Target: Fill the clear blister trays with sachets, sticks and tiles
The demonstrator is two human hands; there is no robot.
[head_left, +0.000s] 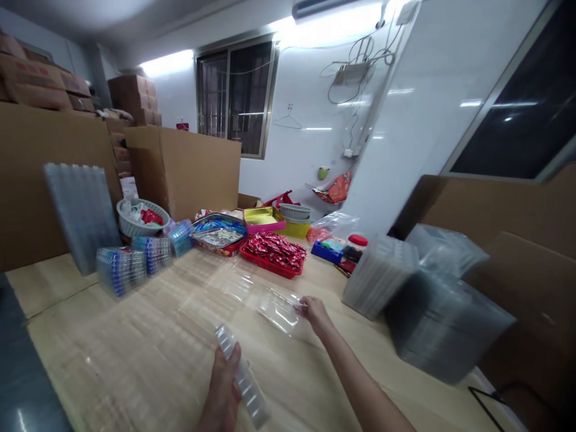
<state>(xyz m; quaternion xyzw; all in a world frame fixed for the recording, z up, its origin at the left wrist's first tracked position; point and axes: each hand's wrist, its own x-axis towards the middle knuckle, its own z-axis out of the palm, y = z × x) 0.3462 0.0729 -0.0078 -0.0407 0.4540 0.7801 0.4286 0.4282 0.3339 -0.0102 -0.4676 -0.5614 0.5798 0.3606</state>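
My left hand (226, 375) is closed around a stack of clear plastic trays (245, 384), held on edge above the front of the table. Farther forward, the fingers of my right hand (312, 312) pinch the right edge of a clear plastic tray (279, 309) at the table surface. Left of that tray lies another clear tray (238, 282), its outline faint against the wood. Just behind them, a red tray (288, 273) is heaped with small red packets (275, 251).
Stacked clear trays (382, 276) and a bagged stack (445, 324) stand at right. At left are filled blue packs (121, 267), a tall clear stack (83, 216) and a basket (143, 227). Tins (263, 221) and a blue box (326, 252) line the back of the table (148, 336).
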